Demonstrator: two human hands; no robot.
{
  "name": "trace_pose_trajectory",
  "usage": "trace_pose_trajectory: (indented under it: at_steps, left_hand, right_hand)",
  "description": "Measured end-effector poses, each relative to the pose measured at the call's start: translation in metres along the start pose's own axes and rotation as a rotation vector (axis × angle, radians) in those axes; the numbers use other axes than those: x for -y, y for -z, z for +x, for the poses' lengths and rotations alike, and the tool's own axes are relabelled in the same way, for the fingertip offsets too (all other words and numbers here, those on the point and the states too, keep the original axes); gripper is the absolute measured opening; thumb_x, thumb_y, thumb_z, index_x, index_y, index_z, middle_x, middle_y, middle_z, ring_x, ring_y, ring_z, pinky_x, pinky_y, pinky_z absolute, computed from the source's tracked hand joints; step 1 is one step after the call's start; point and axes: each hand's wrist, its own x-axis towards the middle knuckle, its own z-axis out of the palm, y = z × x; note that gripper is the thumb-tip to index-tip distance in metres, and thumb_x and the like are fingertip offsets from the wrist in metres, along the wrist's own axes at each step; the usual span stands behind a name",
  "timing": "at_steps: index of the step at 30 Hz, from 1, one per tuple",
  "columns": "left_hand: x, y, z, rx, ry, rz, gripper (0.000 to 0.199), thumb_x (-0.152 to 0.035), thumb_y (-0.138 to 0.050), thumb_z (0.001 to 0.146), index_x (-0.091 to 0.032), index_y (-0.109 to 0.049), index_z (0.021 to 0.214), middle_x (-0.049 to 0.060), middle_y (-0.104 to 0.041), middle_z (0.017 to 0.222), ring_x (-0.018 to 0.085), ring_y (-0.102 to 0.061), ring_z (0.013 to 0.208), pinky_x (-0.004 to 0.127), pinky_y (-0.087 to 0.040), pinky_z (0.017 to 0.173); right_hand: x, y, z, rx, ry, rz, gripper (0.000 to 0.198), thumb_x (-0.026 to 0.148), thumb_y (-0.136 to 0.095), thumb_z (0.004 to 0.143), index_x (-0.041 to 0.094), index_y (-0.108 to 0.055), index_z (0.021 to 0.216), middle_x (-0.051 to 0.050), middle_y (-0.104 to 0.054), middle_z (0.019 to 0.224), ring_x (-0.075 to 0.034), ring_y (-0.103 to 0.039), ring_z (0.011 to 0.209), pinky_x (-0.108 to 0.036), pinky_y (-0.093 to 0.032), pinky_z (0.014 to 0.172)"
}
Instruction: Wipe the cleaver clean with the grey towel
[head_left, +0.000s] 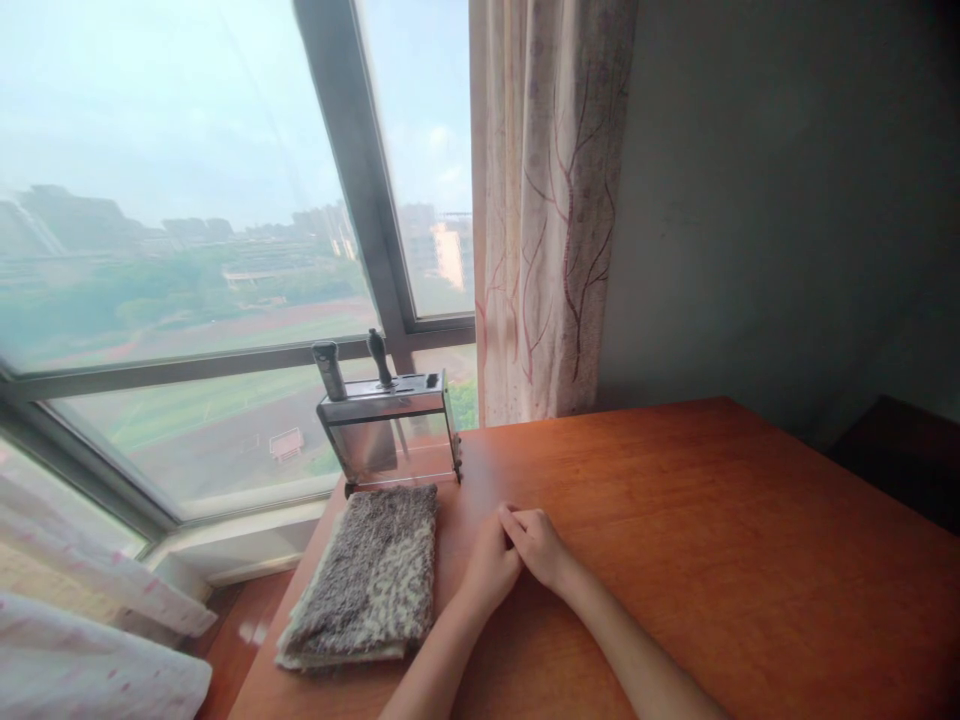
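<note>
folded gray-and-white towel [371, 575] lies left of both hands on the wooden table [675, 560], long axis running near to far, far end leaning right. left hand [495, 562] is nearer to it, apart, not touching. clear-sided knife holder [390, 432] stands just beyond the towel, far left of the hands, long side left to right. fingers curled closed, right hand [541, 548] clasped against left; no object visible in either, can't tell between palms.
</note>
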Motion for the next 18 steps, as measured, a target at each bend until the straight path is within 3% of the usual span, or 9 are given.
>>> trace_pose_trajectory:
  at_steps: [18]
  left_hand:
    - [0.0013, 0.0001, -0.0006, -0.006, -0.015, 0.009, 0.016, -0.006, -0.047, 0.070, -0.015, -0.056, 0.078, 0.005, -0.066, 0.078, 0.019, -0.059, 0.074, 0.026, -0.044, 0.065]
  right_hand:
    - [-0.0039, -0.0019, 0.0008, -0.018, 0.001, -0.005, 0.060, 0.052, -0.030, 0.092, 0.016, -0.050, 0.048, 0.001, -0.043, 0.048, -0.012, -0.041, 0.047, -0.025, -0.023, 0.048]
